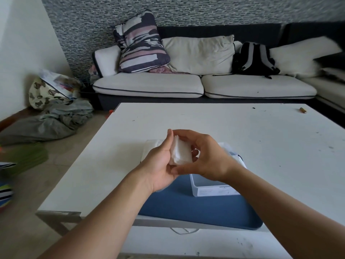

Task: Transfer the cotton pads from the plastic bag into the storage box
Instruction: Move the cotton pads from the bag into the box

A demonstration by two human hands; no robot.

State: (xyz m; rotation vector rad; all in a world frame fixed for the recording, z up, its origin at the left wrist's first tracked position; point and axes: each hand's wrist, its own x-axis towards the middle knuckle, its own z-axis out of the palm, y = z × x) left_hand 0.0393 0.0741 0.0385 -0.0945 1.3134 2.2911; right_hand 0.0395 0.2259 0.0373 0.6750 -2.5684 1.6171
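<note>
A stack of white cotton pads (181, 152) is held between both hands above the table. My left hand (160, 161) cups the stack from the left and below. My right hand (207, 156) grips it from the right, fingers curled over the top and thumb underneath. Just below my right wrist stands the clear storage box (212, 189), open at the top, on a blue tray (186, 206). The clear plastic bag (152, 144) lies flat on the table behind my hands, mostly hidden by them.
The white table (205, 120) stretches ahead, with a small brown object (303, 110) near its far right edge. A sofa with cushions and a black backpack (254, 59) stands beyond. Clothes and bags lie on the floor at left.
</note>
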